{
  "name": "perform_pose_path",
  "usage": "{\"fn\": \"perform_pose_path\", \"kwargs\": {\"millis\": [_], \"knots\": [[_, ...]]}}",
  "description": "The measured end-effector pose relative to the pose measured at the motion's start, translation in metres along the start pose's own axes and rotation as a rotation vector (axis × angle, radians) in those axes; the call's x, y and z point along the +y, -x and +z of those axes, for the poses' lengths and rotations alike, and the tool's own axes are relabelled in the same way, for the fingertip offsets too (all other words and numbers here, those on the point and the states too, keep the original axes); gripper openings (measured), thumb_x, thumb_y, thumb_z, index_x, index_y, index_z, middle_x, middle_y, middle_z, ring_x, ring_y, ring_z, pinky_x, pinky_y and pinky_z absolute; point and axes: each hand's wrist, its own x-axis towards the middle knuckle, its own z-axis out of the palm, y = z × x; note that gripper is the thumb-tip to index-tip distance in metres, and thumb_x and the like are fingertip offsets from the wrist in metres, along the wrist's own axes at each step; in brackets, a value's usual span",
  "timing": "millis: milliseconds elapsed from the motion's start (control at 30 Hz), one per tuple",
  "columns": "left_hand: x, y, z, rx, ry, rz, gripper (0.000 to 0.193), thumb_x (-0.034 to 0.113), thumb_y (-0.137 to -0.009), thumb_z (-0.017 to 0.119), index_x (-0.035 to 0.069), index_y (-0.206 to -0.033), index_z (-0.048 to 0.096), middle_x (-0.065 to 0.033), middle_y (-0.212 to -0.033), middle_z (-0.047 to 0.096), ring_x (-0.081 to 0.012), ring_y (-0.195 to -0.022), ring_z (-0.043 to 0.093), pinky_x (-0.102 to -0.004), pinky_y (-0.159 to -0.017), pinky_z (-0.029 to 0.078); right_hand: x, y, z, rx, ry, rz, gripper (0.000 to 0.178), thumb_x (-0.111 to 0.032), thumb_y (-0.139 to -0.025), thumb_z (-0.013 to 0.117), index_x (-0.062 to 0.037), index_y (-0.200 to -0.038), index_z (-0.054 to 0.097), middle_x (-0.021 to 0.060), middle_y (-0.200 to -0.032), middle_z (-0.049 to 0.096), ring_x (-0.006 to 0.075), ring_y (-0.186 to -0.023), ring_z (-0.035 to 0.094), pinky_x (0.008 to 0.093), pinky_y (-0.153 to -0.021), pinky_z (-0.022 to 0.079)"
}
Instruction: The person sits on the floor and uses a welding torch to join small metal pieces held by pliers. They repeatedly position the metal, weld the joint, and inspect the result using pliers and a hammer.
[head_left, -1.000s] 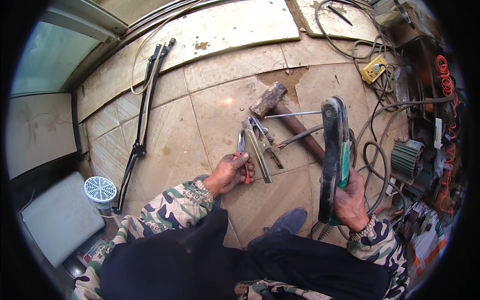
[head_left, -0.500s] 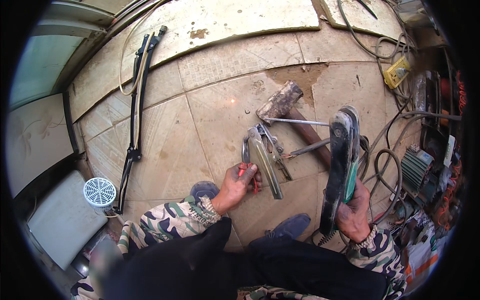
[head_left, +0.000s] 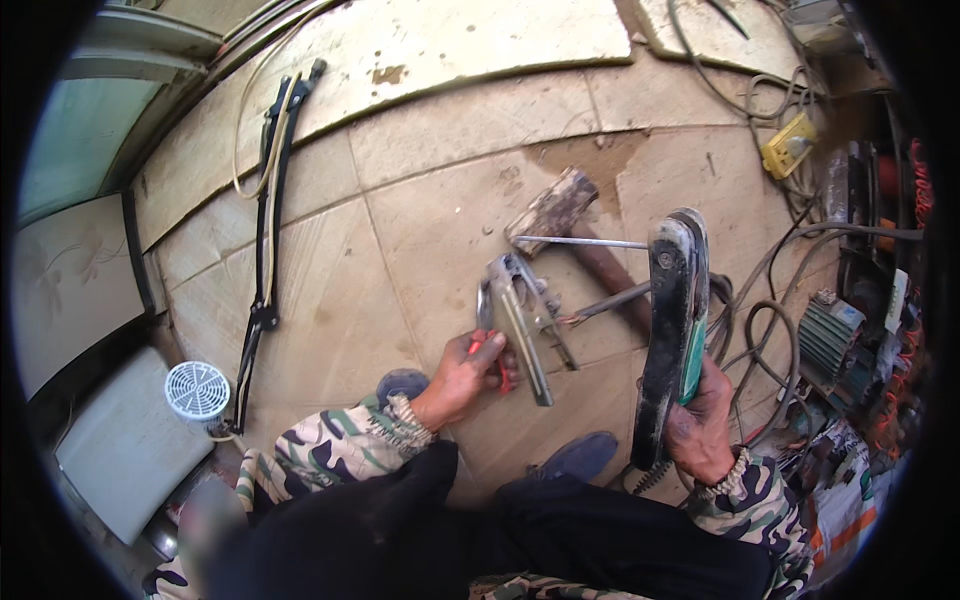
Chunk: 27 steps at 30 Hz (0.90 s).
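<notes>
My left hand (head_left: pixel 462 382) is closed around red-handled pliers (head_left: pixel 504 374), whose jaws meet a long, narrow metal piece (head_left: pixel 520 335) with a bracket-like upper end. Held upright in my right hand (head_left: pixel 702 425) is a black and green welding electrode holder (head_left: pixel 668 330). From its top a thin welding rod (head_left: pixel 590 241) points left, its tip appearing over the head of a hammer (head_left: pixel 552 210). The hammer lies on the tiles with its brown handle partly behind the electrode holder. A thick cable (head_left: pixel 618 300) with a frayed copper end reaches the metal piece.
Black folding metal bars (head_left: pixel 268 215) and a white round vented object (head_left: pixel 198 390) are on the left. Cables tangle at right around a yellow socket box (head_left: pixel 789 145) and a green finned motor (head_left: pixel 830 330). My shoes (head_left: pixel 575 457) rest on the tiled floor (head_left: pixel 310 290).
The electrode holder and rod shift slightly left in the picture, as does most of the scene. Both hands keep their grips. A small bright spot on the floor is gone.
</notes>
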Motion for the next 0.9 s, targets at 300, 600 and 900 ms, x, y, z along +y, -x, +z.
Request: {"fn": "perform_pose_path", "kwargs": {"millis": [300,600,900], "knots": [[0.000,0.004,-0.008,-0.044,0.001,0.020,0.024,0.026,-0.106,0.056,0.002,-0.103,0.056,-0.0110,-0.090,0.063,-0.0248,-0.077,0.066,-0.0384,-0.069,0.058,-0.025,-0.060,-0.038,0.228,0.119,-0.061,0.015,-0.014,-0.089,0.073,-0.0009,-0.087,0.065,0.0000,-0.069,0.060,0.0067,-0.063,0.056,0.0260,-0.055,0.046],[-0.006,-0.004,-0.017,-0.093,0.028,-0.019,0.031,0.031,-0.104,0.062,0.000,-0.110,0.060,-0.0119,-0.098,0.067,-0.0240,-0.086,0.070,-0.0385,-0.077,0.061,-0.060,-0.186,-0.047,0.114,-0.059,-0.147,0.030,-0.025,-0.088,0.080,-0.0015,-0.088,0.061,0.0037,-0.073,0.061,0.0136,-0.058,0.060,0.0287,-0.051,0.049],[0.016,0.002,-0.013,-0.085,-0.001,-0.041,0.030,0.027,-0.106,0.056,-0.001,-0.116,0.059,-0.0131,-0.105,0.069,-0.0251,-0.095,0.070,-0.0389,-0.084,0.060,-0.079,-0.289,-0.015,-0.001,-0.038,-0.273,0.035,-0.026,-0.088,0.082,0.0048,-0.095,0.066,0.0082,-0.080,0.067,0.0169,-0.063,0.064,0.0308,-0.056,0.053]]}}
